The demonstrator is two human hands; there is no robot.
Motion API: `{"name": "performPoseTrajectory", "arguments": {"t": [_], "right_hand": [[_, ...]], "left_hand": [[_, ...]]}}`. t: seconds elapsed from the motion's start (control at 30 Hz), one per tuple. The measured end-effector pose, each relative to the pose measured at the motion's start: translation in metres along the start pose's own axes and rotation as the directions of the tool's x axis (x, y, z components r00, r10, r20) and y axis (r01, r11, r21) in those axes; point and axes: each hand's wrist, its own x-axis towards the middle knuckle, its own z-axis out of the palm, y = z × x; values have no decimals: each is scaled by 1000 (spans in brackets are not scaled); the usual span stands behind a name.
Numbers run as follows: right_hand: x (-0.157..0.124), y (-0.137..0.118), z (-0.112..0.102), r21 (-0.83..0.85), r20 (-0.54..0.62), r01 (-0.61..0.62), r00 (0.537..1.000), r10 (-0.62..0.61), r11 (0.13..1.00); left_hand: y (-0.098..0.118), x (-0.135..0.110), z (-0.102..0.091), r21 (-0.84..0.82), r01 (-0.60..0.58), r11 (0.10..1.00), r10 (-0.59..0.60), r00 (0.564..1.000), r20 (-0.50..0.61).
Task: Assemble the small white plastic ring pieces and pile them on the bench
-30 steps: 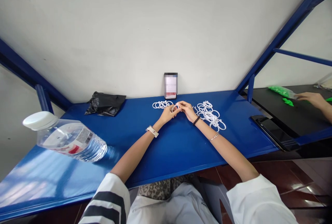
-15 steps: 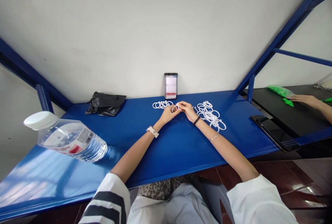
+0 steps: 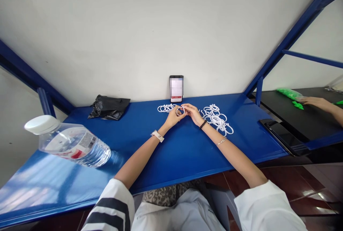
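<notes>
"Where's the white ring (image 3: 183, 110)?"

"Between the two hands, at their fingertips, over the blue bench (image 3: 174, 159)."

"How does each hand hold it?"

"The left hand (image 3: 173, 118) pinches its left side; the right hand (image 3: 194, 115) pinches it on the right."

"And the other rings?"

"A small cluster (image 3: 166, 108) lies just beyond the left hand, a bigger pile (image 3: 215, 118) right of the right hand."

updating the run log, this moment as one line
left hand: holds white ring | right hand: on same ring | ring pile: beside right hand | smaller ring group: beyond left hand
</notes>
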Motion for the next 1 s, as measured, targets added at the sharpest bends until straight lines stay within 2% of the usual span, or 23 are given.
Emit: {"name": "performPoseTrajectory", "arguments": {"t": [0.13,0.27,0.47,0.53,0.63,0.77,1.0], "right_hand": [[0,0,0,21,2,5,1000,-5,1000],[0,0,1,18,-15,16,1000,-16,1000],[-1,0,8,-87,-75,-8,997,1,996],[-1,-1,10,-136,-60,-35,998,27,990],[-1,0,11,-179,0,-54,998,55,982],[1,4,7,-139,27,-22,999,26,990],[2,7,3,-118,0,-3,1000,3,993]], "left_hand": [[-4,1,-1,-13,-15,1000,15,1000,-14],[-5,1,-2,11,-30,999,31,997,-77],[0,0,-2,203,-65,977,94,986,-140],[2,-1,-2,266,-75,961,121,980,-160],[3,-2,-1,351,-93,932,154,977,-151],[3,-3,0,446,-118,887,177,980,-91],[6,-3,1,391,-115,913,175,977,-121]]}}
